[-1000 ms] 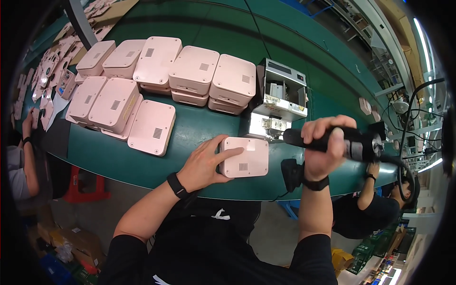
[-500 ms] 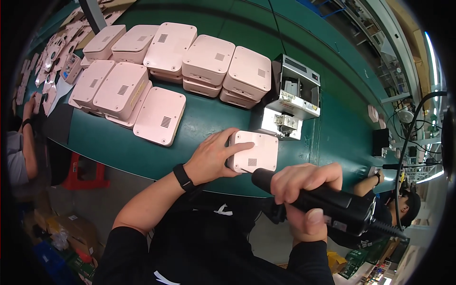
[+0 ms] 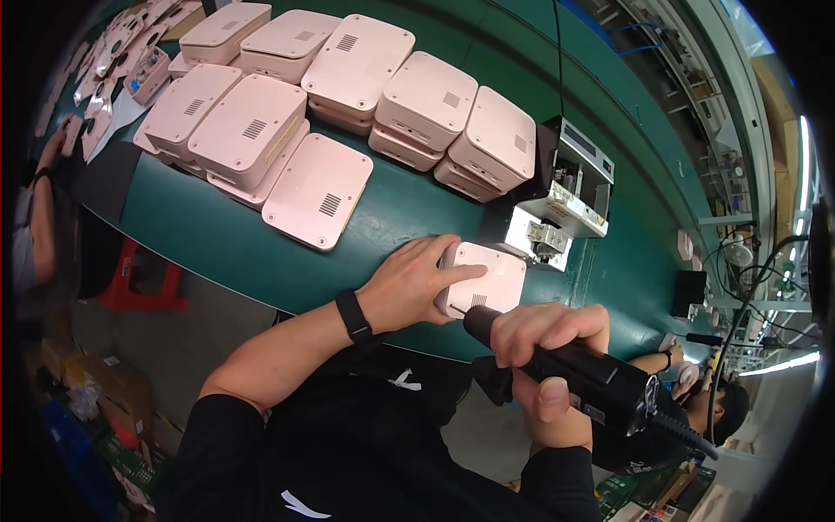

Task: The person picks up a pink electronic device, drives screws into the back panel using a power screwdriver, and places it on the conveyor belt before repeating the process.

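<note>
Green workbench (image 3: 209, 230) space is occupied by stacked pink boxes (image 3: 248, 130) and a metal device (image 3: 565, 209). Near the front edge, one pink housing (image 3: 500, 283) is clasped by the left hand (image 3: 407, 283), fingers spread. From beside the device, the black screwdriver (image 3: 600, 387), encircled by the right hand's (image 3: 548, 352) fingers, has been brought to the housing's near-left corner.

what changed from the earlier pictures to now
The right hand has brought the black electric screwdriver from beside the metal machine leftward and toward the person; its tip is now at the near left corner of the pink box. Nothing was newly grasped or released. The left hand stayed on that box, and the stacked boxes stayed put.
</note>
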